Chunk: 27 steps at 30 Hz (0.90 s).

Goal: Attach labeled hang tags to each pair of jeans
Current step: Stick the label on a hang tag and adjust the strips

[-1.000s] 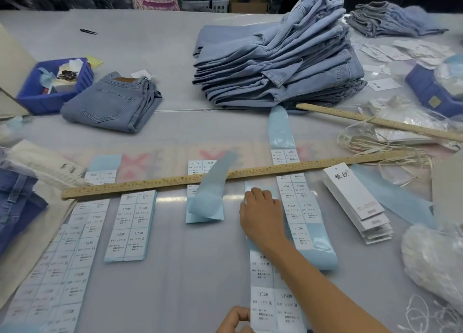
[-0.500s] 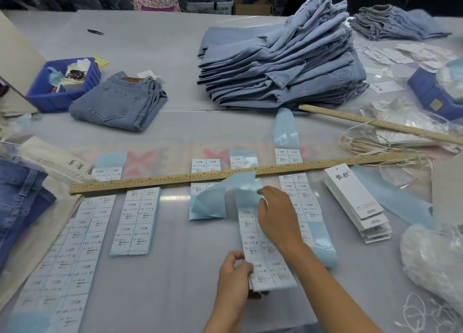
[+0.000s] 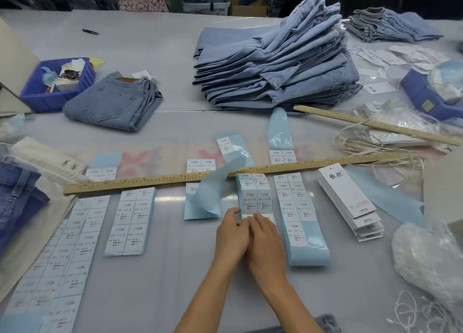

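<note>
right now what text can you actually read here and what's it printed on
"1103#": top line of the sticker labels on the blue-backed strips.
"S": size on the short strip.
"L": size on the strip right of the hands.
Two brush characters: hang tag stack, not legible.
Ruler numbers and smaller label print: too small.
</note>
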Available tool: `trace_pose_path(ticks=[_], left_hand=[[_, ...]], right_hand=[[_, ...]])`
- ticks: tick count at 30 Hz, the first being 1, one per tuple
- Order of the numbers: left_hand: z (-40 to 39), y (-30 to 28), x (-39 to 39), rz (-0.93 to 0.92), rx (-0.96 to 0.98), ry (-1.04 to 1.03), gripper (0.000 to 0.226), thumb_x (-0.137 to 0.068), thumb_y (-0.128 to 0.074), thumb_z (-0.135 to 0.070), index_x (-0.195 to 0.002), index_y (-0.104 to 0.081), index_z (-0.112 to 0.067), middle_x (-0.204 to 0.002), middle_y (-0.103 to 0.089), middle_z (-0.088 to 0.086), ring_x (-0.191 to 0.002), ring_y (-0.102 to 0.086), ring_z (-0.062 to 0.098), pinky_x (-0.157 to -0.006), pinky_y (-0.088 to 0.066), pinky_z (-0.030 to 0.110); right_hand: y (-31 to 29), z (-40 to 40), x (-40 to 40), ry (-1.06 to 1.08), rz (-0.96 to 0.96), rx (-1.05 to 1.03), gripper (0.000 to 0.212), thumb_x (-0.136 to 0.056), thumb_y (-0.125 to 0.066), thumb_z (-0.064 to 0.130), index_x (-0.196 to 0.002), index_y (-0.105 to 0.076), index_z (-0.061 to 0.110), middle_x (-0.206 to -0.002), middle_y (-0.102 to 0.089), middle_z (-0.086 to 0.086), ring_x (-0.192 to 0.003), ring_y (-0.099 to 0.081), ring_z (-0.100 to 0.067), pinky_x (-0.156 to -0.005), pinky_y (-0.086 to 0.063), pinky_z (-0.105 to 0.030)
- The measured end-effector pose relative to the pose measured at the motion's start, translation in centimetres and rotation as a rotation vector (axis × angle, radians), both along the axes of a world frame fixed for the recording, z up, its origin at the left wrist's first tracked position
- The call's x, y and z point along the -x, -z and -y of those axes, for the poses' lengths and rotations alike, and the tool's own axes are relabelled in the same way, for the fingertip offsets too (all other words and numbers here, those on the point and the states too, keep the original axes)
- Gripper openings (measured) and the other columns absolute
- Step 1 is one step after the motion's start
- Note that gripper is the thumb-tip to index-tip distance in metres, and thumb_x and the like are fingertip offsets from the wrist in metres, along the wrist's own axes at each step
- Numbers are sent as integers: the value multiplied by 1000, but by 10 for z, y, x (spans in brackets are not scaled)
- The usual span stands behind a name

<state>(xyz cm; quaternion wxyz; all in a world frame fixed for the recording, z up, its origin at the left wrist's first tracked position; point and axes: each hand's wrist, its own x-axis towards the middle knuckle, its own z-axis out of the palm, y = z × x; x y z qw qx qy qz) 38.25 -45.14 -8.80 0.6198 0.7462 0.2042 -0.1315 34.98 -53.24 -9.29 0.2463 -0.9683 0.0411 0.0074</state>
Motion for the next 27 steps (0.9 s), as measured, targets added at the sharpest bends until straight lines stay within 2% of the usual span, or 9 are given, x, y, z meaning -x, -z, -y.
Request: trace_pose_path(ticks=[3,6,11,15,17,20,22,25,27], left_hand=[[-5,-1,29,93,-439,116,35,-101,-47,-30,-135,-51,-39,-119,-66,-12,-107,-62,11,-85,-48,23],[-6,-2,41,355,-515,124,38,-103,-46,-22,-138,-54,-32,-134,-56,-15,-123,-52,6,-99,-46,24],[10,2,-33,507,-751,612,53,-106,-40,-21,-158,-29,-17,-167,-21,4,-154,-16,22,-123,-25,36],[9,25,-66,424,-980,740,53,-106,-38,-35,-155,-28,-16,-166,-21,7,-152,-18,26,-122,-20,44],[6,35,-69,476,-1002,721,48,-105,-40,-36,-149,-35,-19,-162,-29,4,-148,-25,25,-119,-24,43],[4,39,-76,535,-998,702,43,-103,-45,-35,-143,-42,-20,-157,-36,2,-143,-31,23,-116,-26,41],[4,35,-81,538,-999,699,42,-103,-45,-30,-143,-44,-17,-157,-36,4,-144,-33,23,-118,-26,38],[3,15,-67,555,-793,582,41,-105,-43,-20,-146,-48,-14,-159,-37,2,-147,-33,20,-118,-29,33],[-3,1,-33,606,-601,456,39,-105,-46,-14,-143,-54,-17,-155,-43,-4,-143,-38,11,-114,-34,26]], right_hand=[[3,-1,0,-23,-47,128,45,-100,-55,27,-145,-49,20,-150,-48,0,-137,-43,-20,-109,-39,-32],[1,0,4,-4,4,192,38,-95,-61,27,-132,-61,21,-135,-60,-1,-122,-55,-22,-93,-48,-34],[13,6,12,7,-16,136,61,-103,-42,28,-159,-21,18,-163,-27,3,-150,-23,-17,-121,-21,-32],[16,3,25,8,15,150,55,-81,-76,12,-133,-63,7,-139,-60,-10,-127,-58,-30,-106,-49,-41],[26,3,31,44,112,162,46,-73,-81,11,-118,-73,7,-124,-69,-14,-111,-68,-34,-92,-57,-44],[29,2,31,28,166,183,40,-86,-55,19,-121,-73,10,-125,-68,-13,-113,-67,-33,-93,-55,-43],[30,1,28,21,160,161,41,-82,-65,9,-122,-71,8,-127,-68,-15,-116,-66,-34,-94,-55,-45],[23,1,27,32,123,121,58,-67,-81,-6,-123,-69,1,-130,-65,-21,-120,-63,-39,-96,-55,-50],[6,0,32,8,86,81,54,-80,-74,-2,-132,-63,1,-141,-57,-20,-131,-54,-39,-106,-48,-48]])
